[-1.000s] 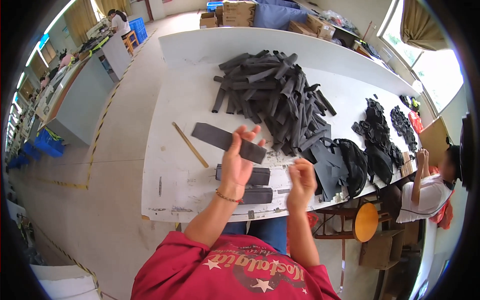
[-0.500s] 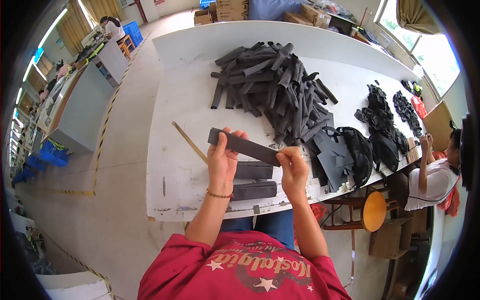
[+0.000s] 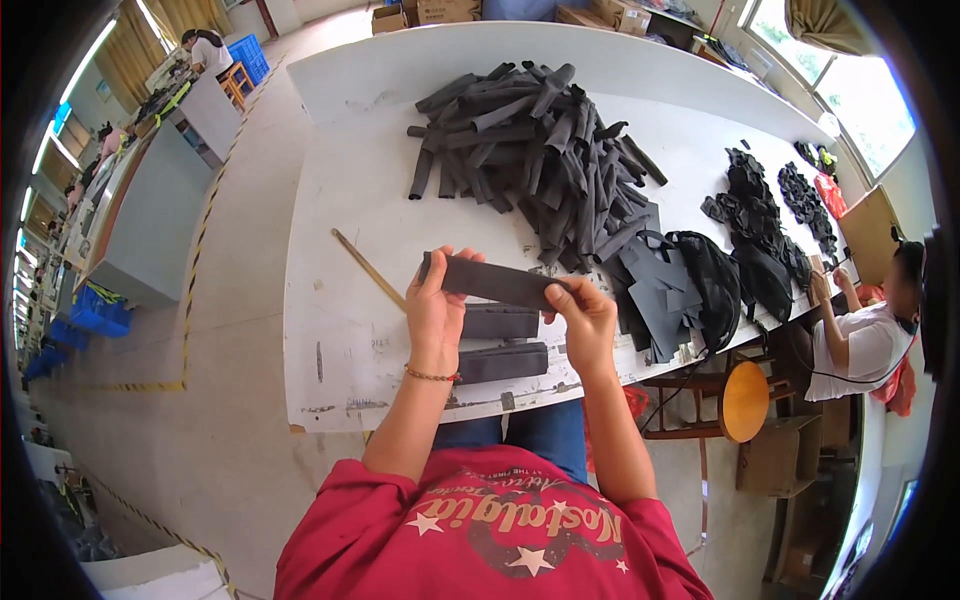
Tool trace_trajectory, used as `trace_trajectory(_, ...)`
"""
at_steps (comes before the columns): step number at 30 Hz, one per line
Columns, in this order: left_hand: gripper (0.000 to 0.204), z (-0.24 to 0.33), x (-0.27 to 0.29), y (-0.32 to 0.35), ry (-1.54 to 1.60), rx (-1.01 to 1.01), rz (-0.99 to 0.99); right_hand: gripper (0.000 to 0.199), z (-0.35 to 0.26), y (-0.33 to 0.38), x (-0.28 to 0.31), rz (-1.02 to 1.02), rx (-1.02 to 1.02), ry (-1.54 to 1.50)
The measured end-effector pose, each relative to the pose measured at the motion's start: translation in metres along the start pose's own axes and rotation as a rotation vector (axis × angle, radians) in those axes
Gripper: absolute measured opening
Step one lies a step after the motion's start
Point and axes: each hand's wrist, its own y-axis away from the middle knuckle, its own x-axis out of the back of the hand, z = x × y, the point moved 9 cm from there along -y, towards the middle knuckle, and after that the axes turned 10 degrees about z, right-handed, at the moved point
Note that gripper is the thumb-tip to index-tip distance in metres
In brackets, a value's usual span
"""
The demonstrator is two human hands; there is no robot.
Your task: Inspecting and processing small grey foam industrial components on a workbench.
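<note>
A dark grey fabric strip (image 3: 498, 281) is stretched between my hands above the near part of the white table. My left hand (image 3: 437, 318) grips its left end, thumb on the near face and fingers behind. At the other end, my right hand (image 3: 592, 328) pinches the strip between thumb and fingers. The strip bows slightly, and its far side is hidden. Below it on the table lie two folded dark bundles (image 3: 503, 363), one behind the other, the farther partly covered by my hands. A large heap of rolled dark fabric pieces (image 3: 545, 150) rises beyond.
A thin wooden stick (image 3: 365, 265) lies left of my hands. Flat dark pieces (image 3: 660, 305) and a black bag (image 3: 708, 290) are on the right, with more black heaps (image 3: 750, 210) beyond. A seated person (image 3: 860, 340) works at the right, near a round stool (image 3: 745, 400).
The strip has come more level, and its face now looks wider and curved. My right hand has turned a little at its end. The whole view has shifted slightly.
</note>
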Motion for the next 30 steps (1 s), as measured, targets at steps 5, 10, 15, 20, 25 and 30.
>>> trace_trajectory(5,0.02,0.015,0.0,-0.007,-0.239,-0.031,0.006,0.013,0.016,-0.014,0.003,-0.053,-0.216,-0.209)
trace_trajectory(10,0.02,0.032,0.038,-0.011,-0.944,-0.396,-0.071,0.02,0.042,-0.01,0.017,-0.056,-0.177,0.282)
trace_trajectory(15,0.017,0.02,0.071,-0.006,-1.342,-0.637,-0.102,0.026,0.063,0.005,0.017,0.015,0.038,0.655)
trace_trajectory(20,0.043,0.012,0.04,0.003,-1.514,-0.918,-0.375,0.031,0.095,0.002,0.017,0.006,-0.009,0.872)
trace_trajectory(25,0.06,-0.04,0.015,0.016,-1.59,-0.943,-1.073,0.031,0.102,-0.01,0.01,-0.023,0.008,0.945)
trace_trajectory(30,0.06,-0.071,0.029,-0.021,-1.636,-0.565,-1.068,0.024,0.108,-0.032,-0.006,-0.135,0.189,0.926)
